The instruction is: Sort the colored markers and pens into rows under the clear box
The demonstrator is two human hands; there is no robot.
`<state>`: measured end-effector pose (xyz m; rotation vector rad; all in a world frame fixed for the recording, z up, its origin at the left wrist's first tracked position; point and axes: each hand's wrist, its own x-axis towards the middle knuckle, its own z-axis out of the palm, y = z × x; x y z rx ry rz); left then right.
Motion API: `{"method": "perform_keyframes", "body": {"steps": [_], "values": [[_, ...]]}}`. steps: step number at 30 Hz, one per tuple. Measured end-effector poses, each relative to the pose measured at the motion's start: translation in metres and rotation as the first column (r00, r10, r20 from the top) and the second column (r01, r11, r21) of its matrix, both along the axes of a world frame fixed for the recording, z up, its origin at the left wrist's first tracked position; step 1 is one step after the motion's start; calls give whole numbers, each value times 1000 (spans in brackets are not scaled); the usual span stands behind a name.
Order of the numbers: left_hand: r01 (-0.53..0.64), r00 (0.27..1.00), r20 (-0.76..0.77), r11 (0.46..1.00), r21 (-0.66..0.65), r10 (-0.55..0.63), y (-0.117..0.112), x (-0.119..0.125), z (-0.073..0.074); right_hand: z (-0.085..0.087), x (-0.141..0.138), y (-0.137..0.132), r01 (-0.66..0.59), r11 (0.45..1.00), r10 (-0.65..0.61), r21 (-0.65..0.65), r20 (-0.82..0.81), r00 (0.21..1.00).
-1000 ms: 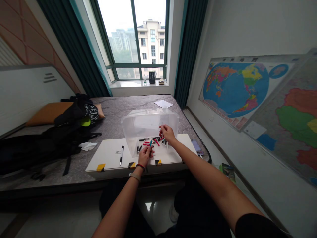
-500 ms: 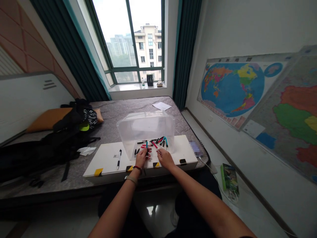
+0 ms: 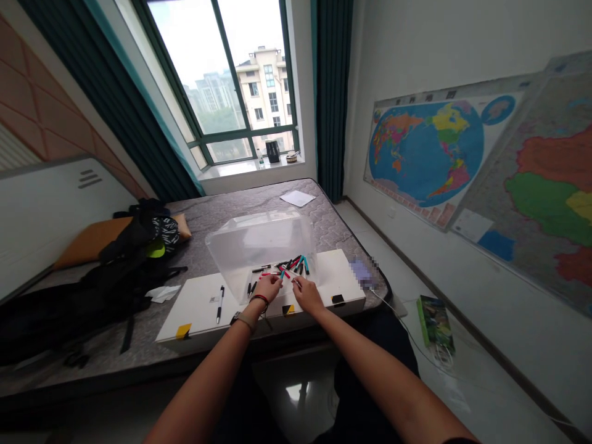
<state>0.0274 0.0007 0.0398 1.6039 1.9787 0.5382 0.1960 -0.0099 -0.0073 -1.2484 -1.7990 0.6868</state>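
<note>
My left hand (image 3: 268, 287) is closed in a pinch on a pen with a blue end (image 3: 282, 274); most of the pen is hidden behind the fingers. Close beside it, my right hand (image 3: 306, 294) pinches a slim, pale pen-like piece, with a red part lying just beyond the fingertips. Both hands are at the open front of a clear plastic bin (image 3: 259, 237) tipped on its side. Inside the bin lie several loose pens (image 3: 303, 265) in black, red and blue. The bin rests on a white box (image 3: 197, 299).
A black-and-white pen (image 3: 220, 305) lies on the box's left part. The box sits on a grey mattress (image 3: 240, 197), with a black bag (image 3: 106, 265) and a tissue (image 3: 161, 293) to the left. A blurred phone (image 3: 363, 271) with a white cable is at the right.
The view has turned slightly right. My left hand has rotated and moved closer to my right hand, tilting the blue-ended pen, which stood upright before. My right hand keeps its pinch.
</note>
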Motion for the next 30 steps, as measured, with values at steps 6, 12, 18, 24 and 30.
{"method": "perform_keyframes", "body": {"steps": [6,12,18,24,30], "values": [[-64,995,-69,993,96,70,13,14,6,0,4,2,-4,999,1,-46,-72,997],[-102,968,248,967,235,42,7,-11,-5,-1,5,2,-14,998,7,-60,-118,993],[-260,866,487,935,240,115,-15,-31,-18,-4,3,3,-17,999,14,-36,-95,995],[-277,896,426,908,314,125,-29,-27,-23,-3,3,1,-22,999,19,-29,-76,997],[-151,988,66,960,235,139,-23,-13,-8,0,1,0,-8,1000,7,-19,-49,999]]}}
